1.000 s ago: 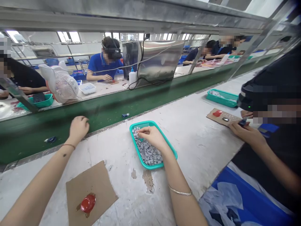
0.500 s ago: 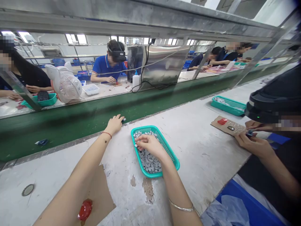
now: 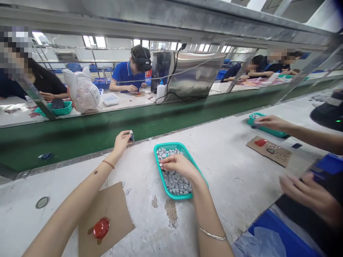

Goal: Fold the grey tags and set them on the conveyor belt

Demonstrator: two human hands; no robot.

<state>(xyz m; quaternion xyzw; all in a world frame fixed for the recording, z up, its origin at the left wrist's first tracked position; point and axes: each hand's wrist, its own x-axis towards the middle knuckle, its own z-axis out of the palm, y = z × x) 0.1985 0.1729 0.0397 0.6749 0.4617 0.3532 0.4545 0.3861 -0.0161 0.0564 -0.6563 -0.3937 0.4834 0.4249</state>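
My left hand point(image 3: 122, 143) pinches a small dark-blue and white piece point(image 3: 131, 136) at the table's far edge, beside the green belt. Inside the green basket point(image 3: 158, 171), my right hand point(image 3: 180, 166) is closed over a heap of small flat grey pieces point(image 3: 175, 184). One small whitish piece point(image 3: 161, 165) sits between its thumb and fingertips. Under my left forearm lies a brown cardboard sheet point(image 3: 118, 210) carrying a glossy red blob point(image 3: 102, 227).
The green belt point(image 3: 107, 123) runs across beyond the table, with another dark-blue piece point(image 3: 45, 156) on it. At right, a co-worker's hands point(image 3: 276, 123) reach near a second green basket point(image 3: 268, 129) and a cardboard sheet point(image 3: 278, 157). A metal shelf point(image 3: 171, 21) hangs overhead.
My left hand has lifted a small dark-blue and white piece off the belt side. My right hand remains in the basket. The co-worker's hands at right have moved apart, one to the second basket.
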